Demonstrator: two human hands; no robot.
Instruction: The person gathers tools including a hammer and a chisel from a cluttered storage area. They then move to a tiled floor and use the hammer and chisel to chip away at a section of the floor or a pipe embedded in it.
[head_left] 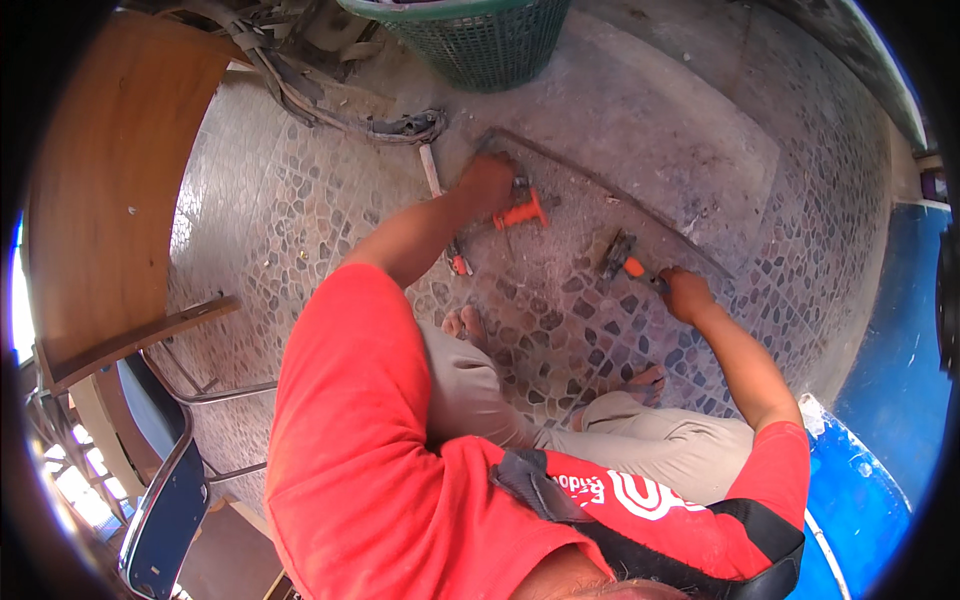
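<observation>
The head view has, nearest, beige trousers (665, 455) on the near side of the hammer (632, 266), which is over the stone-patterned floor (540, 350). Right of the hammer's head, the right hand (688, 295) has its fingers wrapped around the handle. Left of the hammer is a small red item (460, 264), partly behind the left forearm. Farther off and left of the hammer, the left hand (488, 182) is curled next to an orange piece (520, 213); whether it grips that piece, I cannot tell. Beyond the hammer runs a long dark strip (620, 190), and farthest, a green basket (480, 45).
</observation>
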